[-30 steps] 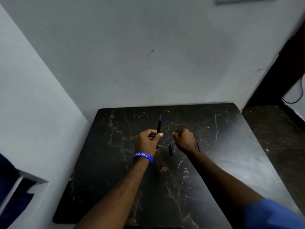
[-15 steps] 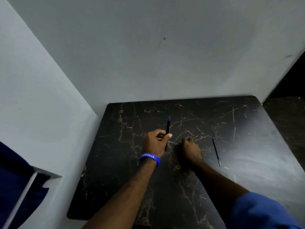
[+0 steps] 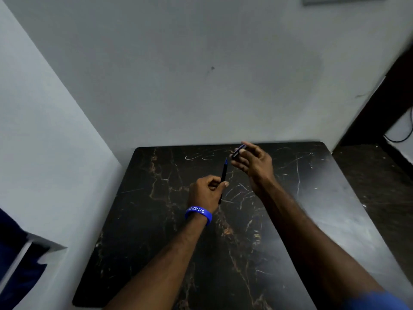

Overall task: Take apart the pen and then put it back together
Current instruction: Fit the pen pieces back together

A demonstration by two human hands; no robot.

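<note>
My left hand (image 3: 206, 193) grips a thin black pen barrel (image 3: 223, 175) with a blue tip, held upright over the middle of the black marble table (image 3: 156, 220). My right hand (image 3: 254, 164) is raised just right of the barrel's tip and pinches a short dark pen cap (image 3: 238, 151) with a blue end between thumb and fingers. The cap sits a little above and right of the tip, not touching it. The blue refill seen earlier on the table is out of sight behind my right arm.
Grey walls close in the table at the back and left. A dark floor (image 3: 380, 186) lies right of the table, with a black cable (image 3: 402, 135) near the wall. A blue wristband (image 3: 198, 213) circles my left wrist.
My right hand has lifted from the table surface with the cap and moved up and right, next to the pen tip. The left hand still holds the barrel upright.
</note>
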